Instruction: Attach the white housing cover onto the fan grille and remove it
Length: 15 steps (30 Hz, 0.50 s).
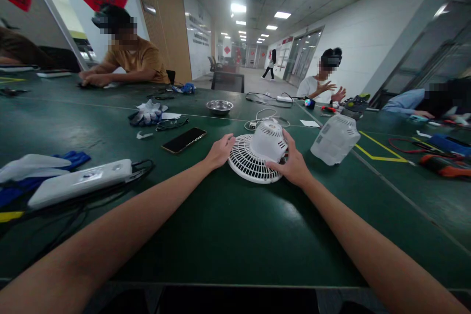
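A white fan head [253, 154] lies on the green table in front of me, its round slatted grille [253, 170] face down and its motor housing [270, 140] on top. My right hand [294, 164] is curled around the housing's right side, thumb in front and fingers behind. At the grille's left rim, my left hand [220, 152] is closed on the edge with its fingertips; their undersides are hidden. A white cable [263, 113] lies behind the fan head. To the right stands a translucent white plastic container [334, 141] with slots along its top.
A phone [184, 140], a metal bowl [220, 106] and gloves [147, 113] lie beyond my left arm. Nearer is a white power strip [83, 181] with black cables. An orange-black tool [445, 166] lies far right. Other people sit around the table [235, 235].
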Each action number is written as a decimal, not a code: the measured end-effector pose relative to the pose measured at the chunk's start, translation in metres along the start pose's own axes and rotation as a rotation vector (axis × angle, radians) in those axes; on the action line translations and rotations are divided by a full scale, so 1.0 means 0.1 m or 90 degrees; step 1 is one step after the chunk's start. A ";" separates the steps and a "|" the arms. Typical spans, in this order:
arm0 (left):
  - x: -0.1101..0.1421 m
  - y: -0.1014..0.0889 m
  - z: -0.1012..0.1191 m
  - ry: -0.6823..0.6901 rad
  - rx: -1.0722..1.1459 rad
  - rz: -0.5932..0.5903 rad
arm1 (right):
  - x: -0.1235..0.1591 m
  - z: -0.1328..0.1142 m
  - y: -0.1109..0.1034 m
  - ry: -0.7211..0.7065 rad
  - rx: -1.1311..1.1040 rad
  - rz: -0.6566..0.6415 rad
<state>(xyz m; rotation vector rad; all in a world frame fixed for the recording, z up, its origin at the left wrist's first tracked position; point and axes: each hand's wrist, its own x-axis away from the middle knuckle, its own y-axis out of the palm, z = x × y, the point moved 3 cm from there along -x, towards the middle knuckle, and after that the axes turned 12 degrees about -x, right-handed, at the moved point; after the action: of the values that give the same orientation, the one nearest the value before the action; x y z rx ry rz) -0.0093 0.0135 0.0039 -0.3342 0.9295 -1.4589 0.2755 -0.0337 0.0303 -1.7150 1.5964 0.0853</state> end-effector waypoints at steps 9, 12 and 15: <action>-0.04 0.00 0.01 0.073 0.337 0.127 | -0.02 0.09 0.05 0.169 -0.488 0.211; -0.04 0.13 0.10 0.054 0.495 0.011 | 0.03 0.09 0.19 0.275 -0.690 0.092; -0.01 0.21 0.12 -0.012 0.592 -0.041 | 0.07 0.09 0.25 0.347 -0.751 -0.008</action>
<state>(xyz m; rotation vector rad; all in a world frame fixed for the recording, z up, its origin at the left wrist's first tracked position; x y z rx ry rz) 0.0134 0.0137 -0.0028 0.3133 0.1529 -1.7757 0.2587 -0.0326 0.0081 -2.8022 2.1166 0.7281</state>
